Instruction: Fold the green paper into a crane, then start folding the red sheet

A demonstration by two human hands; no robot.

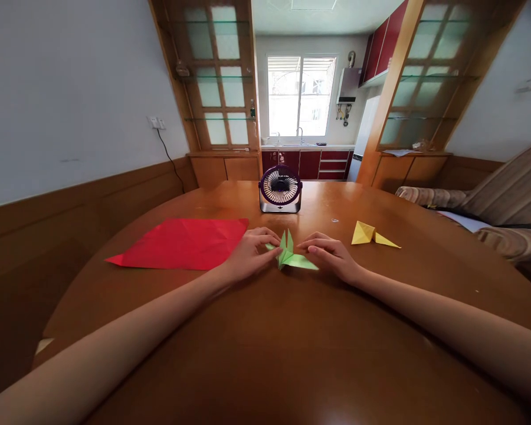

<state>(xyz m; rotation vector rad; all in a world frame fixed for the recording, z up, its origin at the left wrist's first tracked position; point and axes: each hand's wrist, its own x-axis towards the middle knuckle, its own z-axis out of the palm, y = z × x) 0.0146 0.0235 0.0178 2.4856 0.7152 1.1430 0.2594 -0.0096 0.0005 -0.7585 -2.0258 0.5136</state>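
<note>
A light green origami figure [287, 255] stands on the wooden table, with two narrow points upward and a flat wing out to the right. My left hand [252, 252] has its thumb and fingers closed around the left wing, which is mostly hidden. On the other side, my right hand [333, 255] rests just off the right wing, fingers loosely bent and apart, holding nothing that I can see. Left of my left hand lies a large red sheet of paper [181, 243] with faint creases. A yellow folded paper piece [364, 233] sits to the right of my right hand.
The round-ended brown table [283, 354] spans the view. A small dark purple fan [280, 188] stands beyond the green origami. A striped sofa [508, 195] is at the right, and a cord [170, 156] hangs from a wall socket at the left.
</note>
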